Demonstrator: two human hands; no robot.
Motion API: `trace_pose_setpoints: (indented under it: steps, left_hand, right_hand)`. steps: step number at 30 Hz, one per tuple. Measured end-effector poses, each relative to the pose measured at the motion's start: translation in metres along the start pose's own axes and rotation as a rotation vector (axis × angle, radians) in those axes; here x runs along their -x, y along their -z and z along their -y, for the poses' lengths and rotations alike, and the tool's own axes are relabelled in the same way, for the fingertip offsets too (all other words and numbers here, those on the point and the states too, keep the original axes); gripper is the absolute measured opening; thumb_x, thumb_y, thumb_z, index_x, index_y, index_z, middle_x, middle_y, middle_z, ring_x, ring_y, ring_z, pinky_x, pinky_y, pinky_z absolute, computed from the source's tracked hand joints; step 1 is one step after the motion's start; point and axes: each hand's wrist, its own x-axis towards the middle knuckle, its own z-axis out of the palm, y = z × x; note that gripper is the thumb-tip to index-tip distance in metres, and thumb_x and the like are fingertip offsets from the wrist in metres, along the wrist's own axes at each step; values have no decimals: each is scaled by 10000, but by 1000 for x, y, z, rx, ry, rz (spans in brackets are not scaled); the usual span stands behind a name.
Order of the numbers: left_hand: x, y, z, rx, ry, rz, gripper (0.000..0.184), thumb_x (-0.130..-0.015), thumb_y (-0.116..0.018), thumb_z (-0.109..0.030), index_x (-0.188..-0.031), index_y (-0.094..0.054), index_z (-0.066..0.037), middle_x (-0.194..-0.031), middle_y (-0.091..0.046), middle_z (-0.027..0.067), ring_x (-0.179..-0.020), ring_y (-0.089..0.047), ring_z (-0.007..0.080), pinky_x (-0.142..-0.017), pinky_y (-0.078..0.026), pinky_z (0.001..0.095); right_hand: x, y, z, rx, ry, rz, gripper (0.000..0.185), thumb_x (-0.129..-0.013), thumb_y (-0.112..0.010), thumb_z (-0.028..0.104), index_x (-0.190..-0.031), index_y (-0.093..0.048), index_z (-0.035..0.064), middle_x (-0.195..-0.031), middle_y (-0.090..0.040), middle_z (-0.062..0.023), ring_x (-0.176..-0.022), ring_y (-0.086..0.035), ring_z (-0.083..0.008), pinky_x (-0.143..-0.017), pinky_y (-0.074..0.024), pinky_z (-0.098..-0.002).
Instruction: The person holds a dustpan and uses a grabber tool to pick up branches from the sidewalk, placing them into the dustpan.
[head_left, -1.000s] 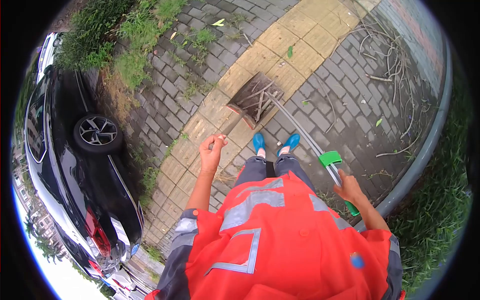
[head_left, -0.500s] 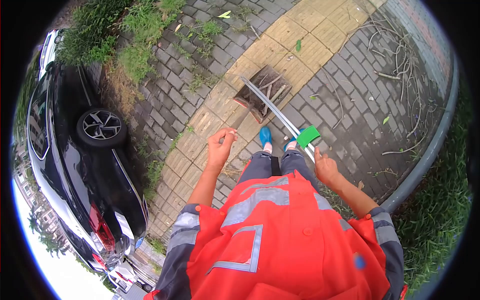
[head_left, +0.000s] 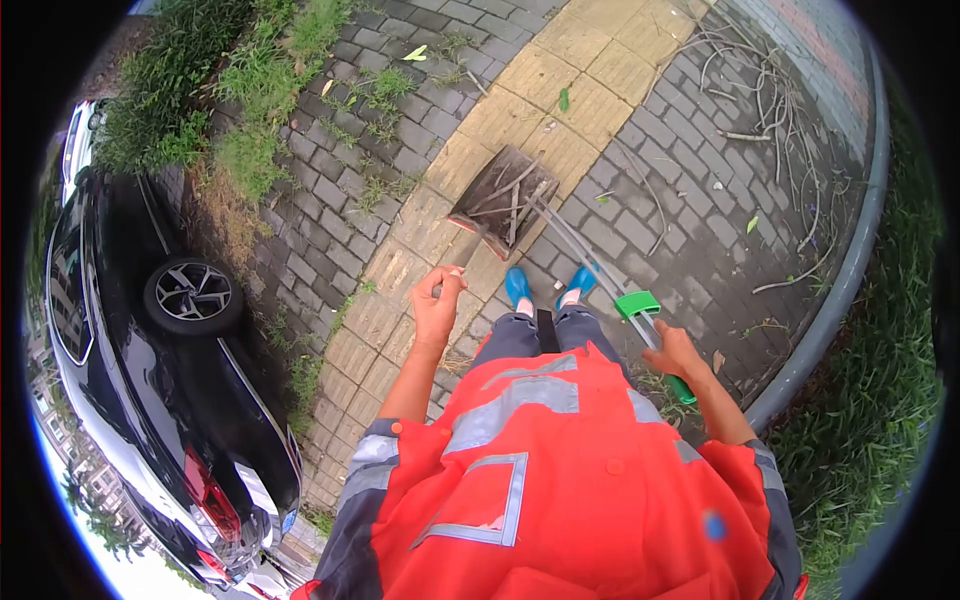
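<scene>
My left hand (head_left: 437, 305) is closed around the thin handle of a dustpan, in front of my body on the left. The dustpan (head_left: 512, 200) stands on the yellow paving ahead of my feet, with several sticks lying in it. On the right, my right hand (head_left: 676, 352) is wrapped round long metal litter tongs (head_left: 590, 255) with a green slider and a green end grip. Their tips reach the dustpan's right side, close to the sticks. Whether the tips pinch anything is too small to tell.
My blue shoes (head_left: 518, 288) are just behind the dustpan. A heap of dry branches (head_left: 785, 120) lies at the upper right, beside a curved kerb rail (head_left: 872, 190) and grass. A black parked car (head_left: 150, 370) fills the left, with weeds (head_left: 250, 150) ahead of it.
The tongs have swung right and drawn back, from lying across the dustpan to its right side. Their green end grip now shows below my right hand. My left hand stays about level.
</scene>
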Motion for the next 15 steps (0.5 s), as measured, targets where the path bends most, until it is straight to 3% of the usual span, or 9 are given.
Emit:
trace_pose_setpoints:
  steps: [3, 7, 9, 13, 15]
  left_hand:
    - [-3, -1, -8, 33, 37, -16, 218, -836, -488, -101, -664, -546, 19, -843, -553, 107, -846, -546, 160, -726, -516, 333]
    - [-9, -5, -9, 88, 17, -67, 216, -834, -497, -114, -689, -566, 29, -805, -586, 94, -769, -553, 135, -673, -491, 270]
    - [-15, -10, -11, 83, 15, -46, 215, -836, -499, -116, -697, -571, 31, -809, -588, 96, -761, -555, 135, -676, -490, 270]
    - [-25, -30, -21, 36, 25, -30, 229, -836, -508, -132, -695, -569, 38, -764, -588, 78, -718, -554, 123, -678, -484, 254]
    - [-28, -40, -24, 7, 25, -17, 236, -834, -514, -138, -684, -563, 38, -736, -586, 67, -699, -550, 113, -670, -480, 246]
  right_hand:
    - [16, 4, -2, -141, -83, -24, 553, -611, -645, 293, -1028, -473, -26, -748, -599, -234, -787, -599, -356, -704, -468, -416]
    - [53, 1, 3, -467, -244, 13, 556, -610, -633, 288, -1034, -492, -42, -719, -603, -225, -753, -614, -329, -706, -471, -400]
    - [54, -15, -3, -577, -302, -81, 587, -614, -616, 310, -1054, -498, -59, -698, -607, -218, -726, -622, -305, -712, -472, -388]
    - [9, -44, -13, -558, -380, -112, 633, -622, -602, 344, -1079, -489, -79, -780, -611, -245, -790, -615, -333, -745, -469, -393]
    - [-14, -53, -10, -378, -379, -147, 582, -641, -579, 350, -1025, -518, -83, -858, -597, -274, -854, -593, -370, -773, -463, -408]
